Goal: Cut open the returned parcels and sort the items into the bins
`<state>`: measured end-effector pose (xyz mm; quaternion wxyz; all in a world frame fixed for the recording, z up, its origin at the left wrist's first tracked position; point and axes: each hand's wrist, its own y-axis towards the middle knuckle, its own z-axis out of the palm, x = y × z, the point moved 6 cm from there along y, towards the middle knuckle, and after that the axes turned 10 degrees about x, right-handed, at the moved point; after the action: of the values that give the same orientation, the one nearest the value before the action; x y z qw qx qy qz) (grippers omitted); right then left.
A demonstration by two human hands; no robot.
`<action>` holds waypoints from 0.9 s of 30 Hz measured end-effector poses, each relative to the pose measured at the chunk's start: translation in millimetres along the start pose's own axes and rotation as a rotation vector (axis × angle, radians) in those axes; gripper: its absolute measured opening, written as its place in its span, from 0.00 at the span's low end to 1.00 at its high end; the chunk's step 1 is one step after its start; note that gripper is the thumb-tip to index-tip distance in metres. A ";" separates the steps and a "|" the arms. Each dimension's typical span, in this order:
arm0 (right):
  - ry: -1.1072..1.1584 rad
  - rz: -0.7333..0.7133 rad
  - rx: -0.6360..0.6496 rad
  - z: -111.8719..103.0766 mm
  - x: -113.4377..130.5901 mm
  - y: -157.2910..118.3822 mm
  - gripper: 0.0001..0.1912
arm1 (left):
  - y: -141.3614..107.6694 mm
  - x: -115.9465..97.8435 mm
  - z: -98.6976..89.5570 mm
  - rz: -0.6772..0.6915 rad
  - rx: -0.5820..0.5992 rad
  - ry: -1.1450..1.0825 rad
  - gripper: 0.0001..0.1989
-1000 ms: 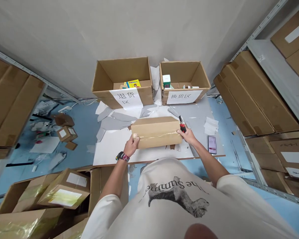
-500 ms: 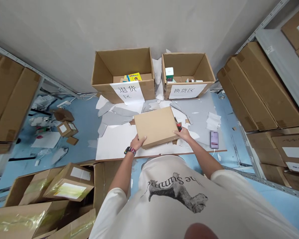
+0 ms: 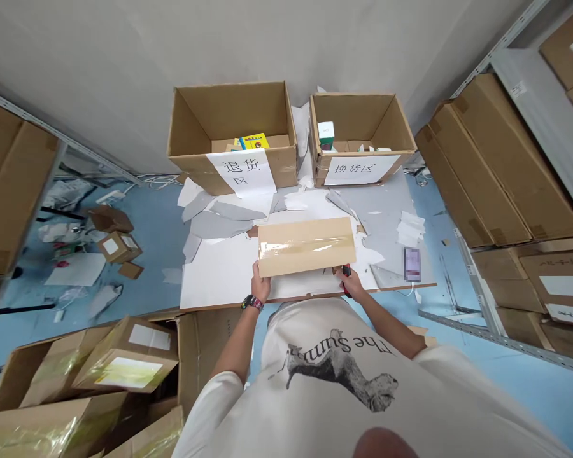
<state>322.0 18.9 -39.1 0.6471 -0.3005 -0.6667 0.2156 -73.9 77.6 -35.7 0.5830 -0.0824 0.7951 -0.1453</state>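
Observation:
A flat brown cardboard box [image 3: 307, 247] is tilted above the table, a side with a strip of shiny clear tape turned up toward me. My left hand [image 3: 261, 285] grips its near left corner, the fingers partly hidden by the box. At the near right edge is my right hand [image 3: 351, 281], closed around a red-and-black box cutter [image 3: 346, 280]. Its fingertips reach the underside of the box, where the box hides part of them. Torn white and grey paper [image 3: 226, 219] lies on the table behind and around the box.
Two open cartons with handwritten paper signs, a left one [image 3: 191, 166] and a right one [image 3: 318, 168], stand at the table's back and hold small boxes. A phone [image 3: 412, 264] lies right, cable attached. A large carton [image 3: 205, 343] of taped parcels stands front left; shelves with cartons flank both sides.
The box has been tipped, so its plain broad face has turned away and a taped side now shows. My right hand has moved slightly down, and more of the box cutter shows.

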 end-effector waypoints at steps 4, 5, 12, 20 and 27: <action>0.100 -0.005 -0.041 -19.1 24.8 1.9 0.28 | 10.5 -6.1 -39.3 -0.074 -0.052 -0.174 0.30; 0.175 -0.018 -0.062 -28.3 36.3 3.5 0.28 | 13.5 -15.7 -49.3 -0.039 -0.082 -0.227 0.31; 0.264 -0.327 -0.031 -59.4 158.8 -10.7 0.29 | 45.9 -99.1 -39.6 0.287 0.130 -0.059 0.53; -0.966 -0.853 0.461 82.9 264.4 -71.3 0.26 | 57.2 -107.2 -38.9 0.416 0.329 0.139 0.54; -1.562 -0.947 0.582 144.8 278.8 -72.2 0.29 | 58.4 -97.0 -41.8 0.370 0.522 0.069 0.66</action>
<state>174.5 170.6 204.1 0.0891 0.4013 -0.8826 0.2282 -81.6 167.5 44.4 0.5738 0.2210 0.7517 -0.2386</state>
